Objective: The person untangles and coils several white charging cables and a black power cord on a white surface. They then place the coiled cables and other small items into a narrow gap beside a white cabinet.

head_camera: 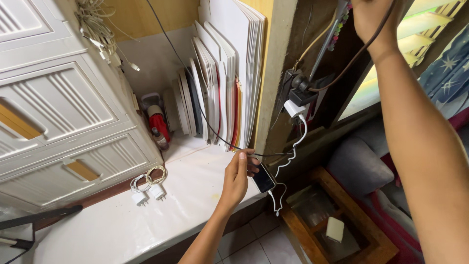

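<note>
My left hand (238, 177) holds a dark smartphone (264, 179) at the edge of the white counter (146, 215). A white cable (292, 155) runs from the phone up to a white charger plug (294, 108) in a wall socket (299, 88). A thin black cord (195, 93) passes just above my left fingers. My right hand (370, 19) is raised at the top of the view, wrapped around a brown cord (342, 73) that leads down to a black plug in the socket.
White plastic drawers (63, 112) stand at left. Stacked white boards and plates (220, 83) lean against the wall. Two white chargers with coiled cables (149, 188) lie on the counter beside a red bottle (159, 124). A wooden glass-top table (337, 225) and grey cushion (356, 164) sit below right.
</note>
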